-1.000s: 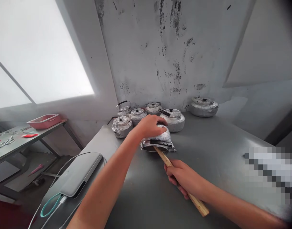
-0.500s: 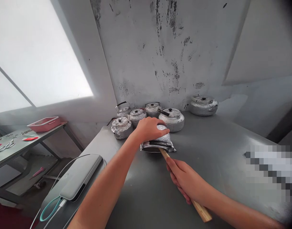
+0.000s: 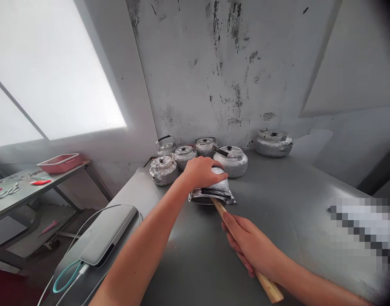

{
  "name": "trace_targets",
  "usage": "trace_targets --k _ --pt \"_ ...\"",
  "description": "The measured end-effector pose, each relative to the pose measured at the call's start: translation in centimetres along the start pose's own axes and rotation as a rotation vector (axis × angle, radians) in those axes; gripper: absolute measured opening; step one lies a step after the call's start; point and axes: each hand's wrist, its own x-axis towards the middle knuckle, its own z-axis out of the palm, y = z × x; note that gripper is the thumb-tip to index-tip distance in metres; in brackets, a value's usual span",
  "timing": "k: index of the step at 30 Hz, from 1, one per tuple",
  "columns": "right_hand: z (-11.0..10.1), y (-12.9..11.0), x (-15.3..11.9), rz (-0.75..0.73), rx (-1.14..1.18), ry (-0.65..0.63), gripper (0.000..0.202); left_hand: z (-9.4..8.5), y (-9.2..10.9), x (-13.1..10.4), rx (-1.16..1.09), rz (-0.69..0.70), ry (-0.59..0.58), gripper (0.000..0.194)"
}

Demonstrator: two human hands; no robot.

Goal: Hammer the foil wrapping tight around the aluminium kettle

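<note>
A silvery dented kettle (image 3: 220,183) lies tipped on its side, its round mouth facing me and its black handle grip across the opening. My left hand (image 3: 203,172) is wrapped over the kettle's upper side, thumb and fingers pressed on the metal. Wrapped in my right hand (image 3: 246,238) is a wooden stick (image 3: 269,287). The stick's far end goes into the kettle's mouth, so its tip is hidden. Just behind stands a lidded kettle (image 3: 234,165), upright and close to my left fingers.
Several more dented kettles (image 3: 164,170) stand at the back left of the grey table (image 3: 195,263); another kettle (image 3: 274,144) sits against the wall. A power bank (image 3: 108,236) with cables lies at left. A side table holds a pink basket (image 3: 61,163) and scissors (image 3: 9,191).
The view has shifted slightly. Both hands, the tipped kettle and the wooden stick keep nearly the same places relative to each other.
</note>
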Motion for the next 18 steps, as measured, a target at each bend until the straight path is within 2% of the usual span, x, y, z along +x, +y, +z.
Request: trace_targets --k 5,9,14,18 --pt "-0.47 -0.41 -0.34 0.069 -0.023 -0.018 0.037 -0.08 0.13 -0.03 0.005 -0.018 -0.003 0.041" --pt "-0.33 -0.44 -0.31 0.015 0.004 -0.001 0.037 -0.13 0.22 -0.04 0.015 -0.026 -0.003 0.041" --pt "-0.04 -0.05 -0.2 0.048 -0.047 -0.024 0.037 -0.26 0.32 -0.12 0.018 -0.024 -0.006 0.04" --pt "-0.06 0.06 -0.27 0.011 -0.036 0.004 0.038 -0.34 0.32 -0.18 0.01 -0.024 -0.016 0.041"
